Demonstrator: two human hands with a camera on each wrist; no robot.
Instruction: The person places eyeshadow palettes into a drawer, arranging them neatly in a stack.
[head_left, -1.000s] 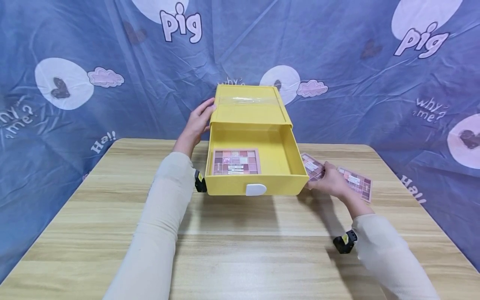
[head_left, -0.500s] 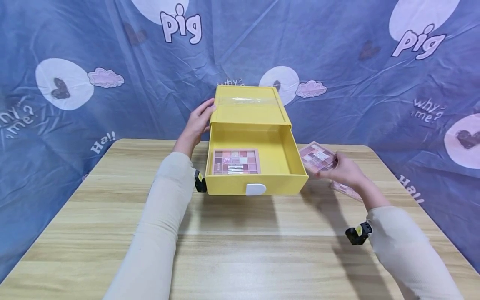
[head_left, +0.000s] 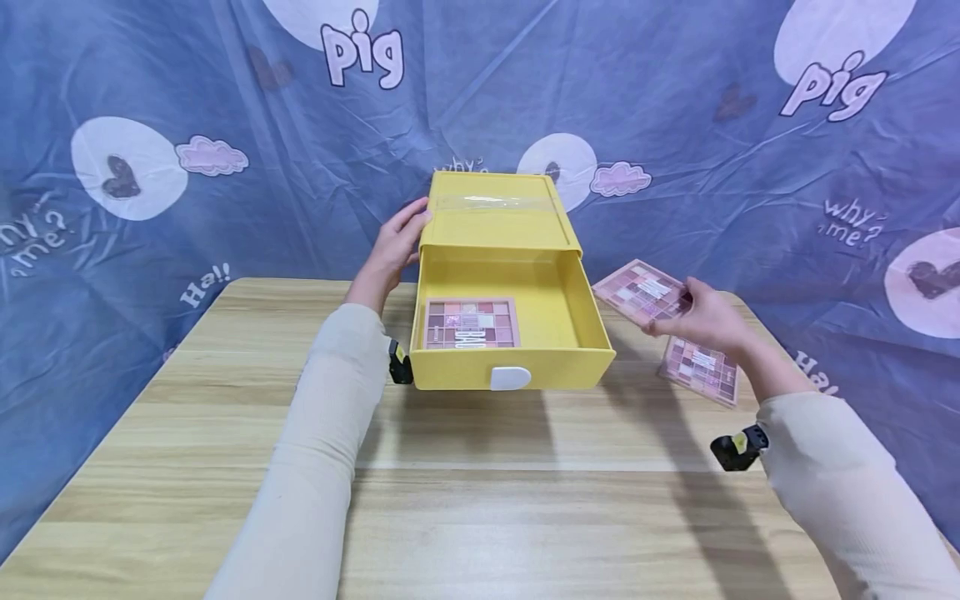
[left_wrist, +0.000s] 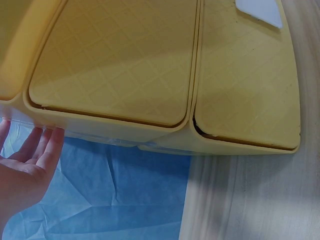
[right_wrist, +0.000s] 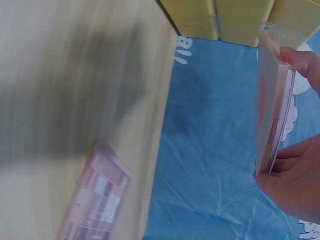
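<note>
A yellow drawer cabinet (head_left: 498, 221) stands at the middle, its top drawer (head_left: 450, 372) pulled out. In that drawer lies an eyeshadow palette (head_left: 471, 323), toward the left. My left hand (head_left: 392, 250) rests against the cabinet's left side; in the left wrist view its extended fingertips (left_wrist: 56, 136) touch the wall. Right of the cabinet, my right hand (head_left: 708, 321) holds another eyeshadow palette (head_left: 641, 292) in the air, thumb and fingers on opposite edges. The right wrist view has this palette (right_wrist: 272, 110) nearly edge-on. A third palette (head_left: 701, 369) lies on the table under the right hand.
The wooden table (head_left: 480, 533) extends in front of the cabinet. A blue printed cloth (head_left: 300, 167) hangs behind it. The drawer has a white pull tab (head_left: 510, 378), and clear tape (head_left: 487, 201) crosses the cabinet top. Two lower drawers are closed in the left wrist view.
My right hand has lifted the palette from beside the cabinet, up and to the right, uncovering more of the palette on the table. The left hand and drawer stay put.
</note>
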